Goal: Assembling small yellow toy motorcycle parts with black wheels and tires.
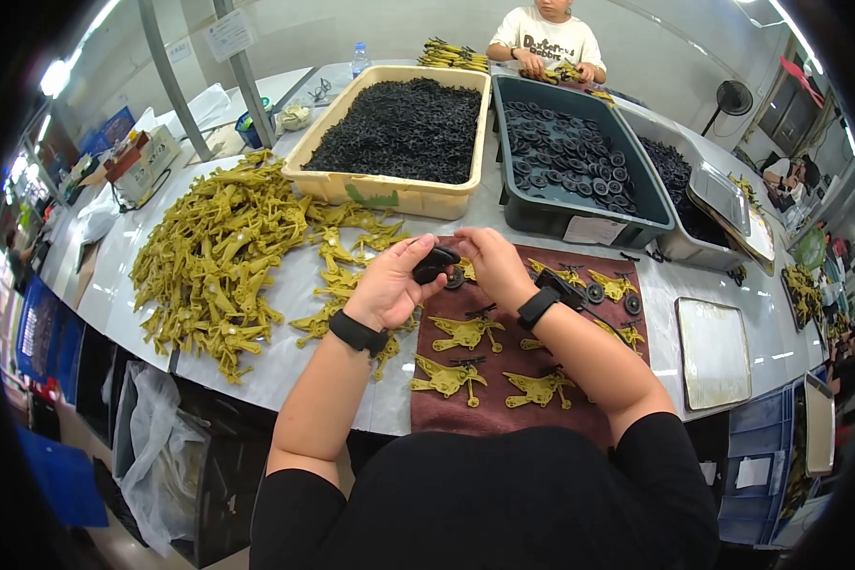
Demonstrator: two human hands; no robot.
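My left hand (397, 288) is closed round a small stack of black wheels (433, 267), palm turned up. Close beside it, my right hand (497, 272) has its fingers bent together near the stack; what they pinch, if anything, is hidden. Below both hands lies a dark red cloth (437, 416) with several yellow plastic frames (449, 377) set out in rows, each with a thin black bar at its top. A black wheel (455, 277) shows just under my hands. Two more black wheels (633, 304) sit by a frame at the cloth's right side.
A large heap of yellow frames (220, 252) covers the table's left. Behind stand a cream bin (380, 192) of small black parts, a dark green bin (579, 223) of black wheels, and a grey bin (698, 249). A metal tray (713, 353) lies right. Another person (548, 43) works opposite.
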